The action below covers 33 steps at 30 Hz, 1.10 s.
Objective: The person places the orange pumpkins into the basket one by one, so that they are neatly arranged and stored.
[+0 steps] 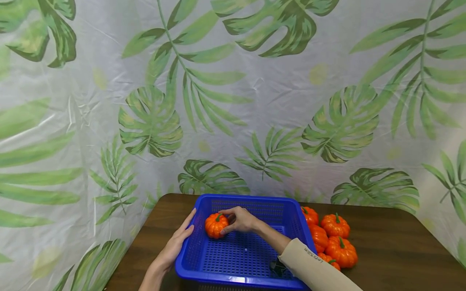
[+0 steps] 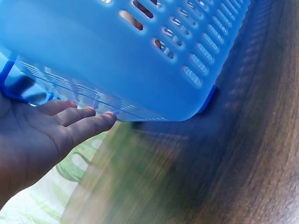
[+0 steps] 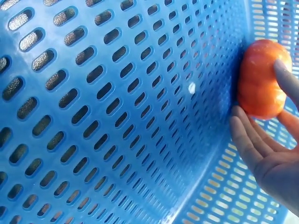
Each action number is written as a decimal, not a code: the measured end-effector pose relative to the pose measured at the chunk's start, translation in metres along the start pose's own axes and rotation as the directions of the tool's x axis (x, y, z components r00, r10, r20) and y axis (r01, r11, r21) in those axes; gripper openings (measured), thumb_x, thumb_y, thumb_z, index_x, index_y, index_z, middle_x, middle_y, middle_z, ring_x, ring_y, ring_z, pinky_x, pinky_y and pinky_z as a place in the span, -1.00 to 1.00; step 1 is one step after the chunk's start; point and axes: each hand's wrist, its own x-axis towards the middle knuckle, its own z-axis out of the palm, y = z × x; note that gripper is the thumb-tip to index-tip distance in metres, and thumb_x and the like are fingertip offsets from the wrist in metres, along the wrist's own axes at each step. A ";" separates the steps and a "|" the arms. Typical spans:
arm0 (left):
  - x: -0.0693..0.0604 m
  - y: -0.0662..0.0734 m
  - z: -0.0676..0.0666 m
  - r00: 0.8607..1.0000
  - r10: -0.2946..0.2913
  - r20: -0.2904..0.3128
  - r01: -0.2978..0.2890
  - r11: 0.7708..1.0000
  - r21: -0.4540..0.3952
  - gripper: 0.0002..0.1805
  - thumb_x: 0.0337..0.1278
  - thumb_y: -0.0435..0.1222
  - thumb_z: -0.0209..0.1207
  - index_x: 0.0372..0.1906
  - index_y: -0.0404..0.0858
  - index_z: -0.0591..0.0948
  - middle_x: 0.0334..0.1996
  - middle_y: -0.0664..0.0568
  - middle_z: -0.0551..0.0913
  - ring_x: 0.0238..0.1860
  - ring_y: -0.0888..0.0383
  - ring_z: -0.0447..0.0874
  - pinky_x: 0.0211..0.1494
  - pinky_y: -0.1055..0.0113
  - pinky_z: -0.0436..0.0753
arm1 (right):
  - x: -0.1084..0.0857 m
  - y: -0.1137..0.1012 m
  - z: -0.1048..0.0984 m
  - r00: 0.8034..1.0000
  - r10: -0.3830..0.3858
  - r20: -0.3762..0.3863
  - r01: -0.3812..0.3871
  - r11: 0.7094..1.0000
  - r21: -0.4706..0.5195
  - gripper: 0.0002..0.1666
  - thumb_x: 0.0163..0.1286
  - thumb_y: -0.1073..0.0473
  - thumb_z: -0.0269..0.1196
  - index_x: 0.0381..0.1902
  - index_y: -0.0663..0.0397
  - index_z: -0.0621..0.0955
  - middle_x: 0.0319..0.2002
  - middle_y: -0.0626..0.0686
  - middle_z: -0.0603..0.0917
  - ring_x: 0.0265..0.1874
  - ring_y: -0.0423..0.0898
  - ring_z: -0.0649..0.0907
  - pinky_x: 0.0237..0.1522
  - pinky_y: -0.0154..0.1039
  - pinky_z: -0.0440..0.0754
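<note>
A blue plastic basket [image 1: 240, 279] with slotted walls stands on the table. Inside it, near the left wall, sits a small orange pumpkin [image 1: 215, 226] with a green stem. My right hand [image 1: 240, 220] reaches over the basket and holds this pumpkin between thumb and fingers. In the right wrist view, the pumpkin [image 3: 262, 79] is against the slotted basket floor, with the fingers around its side. My left hand [image 1: 171, 248] lies along the basket's outer left side. Its fingers [image 2: 91, 127] are extended and touch the wall in the left wrist view.
To the right of the basket, several orange pumpkins [image 1: 341, 251] are clustered on the brown wooden table [image 1: 393, 246]. A small dark object [image 1: 278, 267] shows by the right sleeve, its kind unclear. Behind the table hangs a leaf-patterned sheet [image 1: 276, 93].
</note>
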 end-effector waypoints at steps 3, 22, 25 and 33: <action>0.000 0.001 0.000 1.000 0.000 0.000 0.000 1.000 0.003 -0.31 0.73 -0.04 -0.33 0.70 0.06 -0.32 0.68 -0.29 -0.22 0.46 -0.19 0.34 0.28 0.12 0.57 | -0.001 0.000 -0.002 0.999 0.010 0.035 -0.010 1.000 0.016 -0.18 0.23 0.28 0.52 0.43 0.27 0.50 0.05 0.42 0.74 0.00 0.25 0.77 0.01 -0.12 0.75; 0.001 -0.001 0.002 0.999 -0.011 -0.033 0.011 1.000 0.015 -0.31 0.73 -0.03 -0.33 0.71 0.05 -0.29 0.70 -0.21 -0.27 0.52 -0.23 0.19 0.31 0.13 0.52 | -0.038 -0.037 -0.089 0.987 0.117 0.107 -0.120 0.993 0.019 -0.18 0.48 -0.06 0.32 0.58 0.01 0.34 0.28 0.23 0.65 0.29 0.14 0.62 0.30 0.11 0.56; 0.001 -0.001 0.002 0.999 -0.017 -0.030 0.018 1.000 0.015 -0.31 0.73 -0.02 -0.33 0.71 0.06 -0.29 0.70 -0.20 -0.28 0.53 -0.24 0.16 0.32 0.14 0.51 | -0.058 -0.038 -0.109 0.992 0.111 0.066 -0.110 0.994 -0.017 -0.18 0.49 -0.10 0.31 0.58 0.00 0.33 0.33 0.25 0.60 0.33 0.18 0.58 0.31 0.13 0.55; 0.001 0.001 0.002 1.000 -0.013 -0.016 0.013 1.000 0.027 -0.31 0.73 -0.03 -0.35 0.70 0.03 -0.32 0.70 -0.23 -0.30 0.54 -0.24 0.17 0.32 0.17 0.52 | -0.117 -0.020 -0.148 0.992 0.115 -0.056 -0.119 0.989 -0.087 -0.11 0.47 -0.14 0.32 0.58 0.10 0.31 0.42 0.30 0.50 0.40 0.30 0.47 0.38 0.24 0.45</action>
